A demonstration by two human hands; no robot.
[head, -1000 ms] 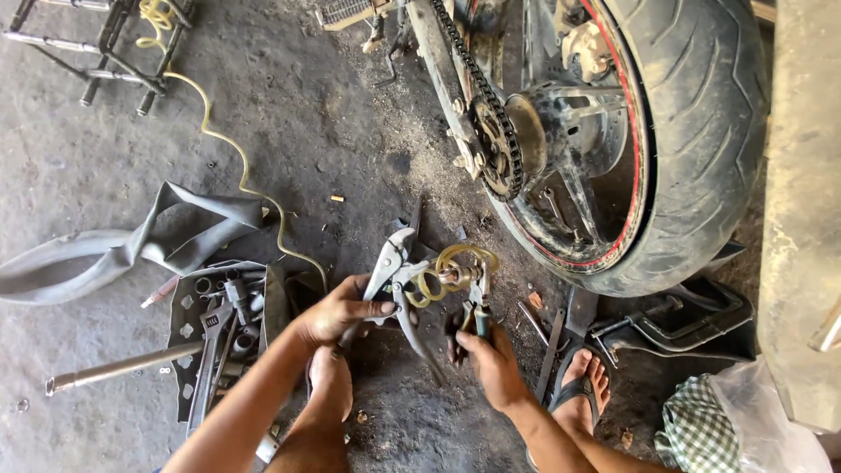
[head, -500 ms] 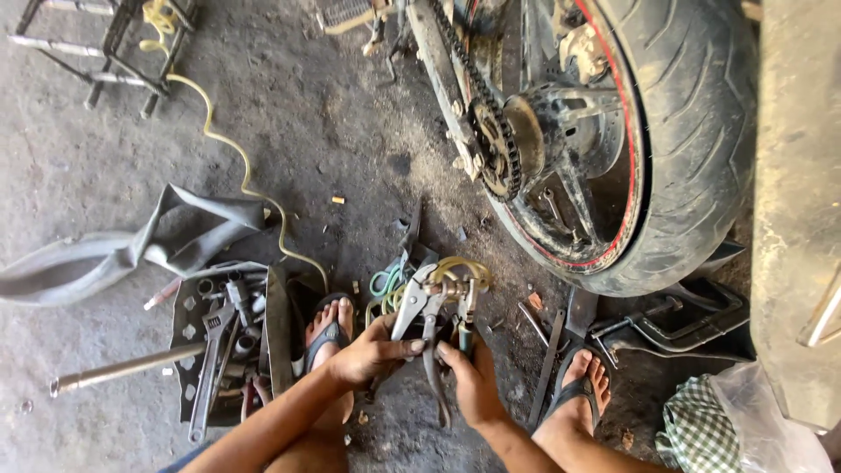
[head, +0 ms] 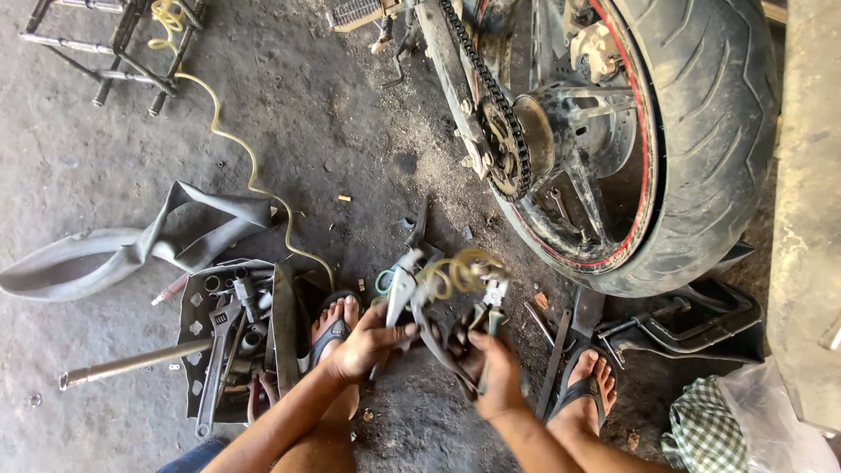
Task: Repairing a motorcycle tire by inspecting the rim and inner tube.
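My left hand (head: 366, 343) and my right hand (head: 495, 372) both grip a tangled bunch of hand tools (head: 438, 293), pliers and cutters with yellow and green handles, held low over the dirt floor between my sandalled feet. The silvery plier jaws (head: 401, 293) stick up above my left fingers. My right hand closes on dark handles and a small white-tipped tool (head: 493, 296). Just beyond the bunch stands a motorcycle rear wheel (head: 692, 149) with its sprocket and chain (head: 501, 149).
A dark open tool tray (head: 229, 337) with sockets and wrenches lies to the left. Beside it are a long metal bar (head: 131, 363), a limp grey inner tube (head: 131, 250) and a yellow hose (head: 236, 149). A black stand (head: 701, 324) and checked cloth (head: 701, 434) lie right.
Both hands with the tool bunch dropped toward me half a second ago, then shifted slightly; the bunch now sits a bit higher and more spread between the hands.
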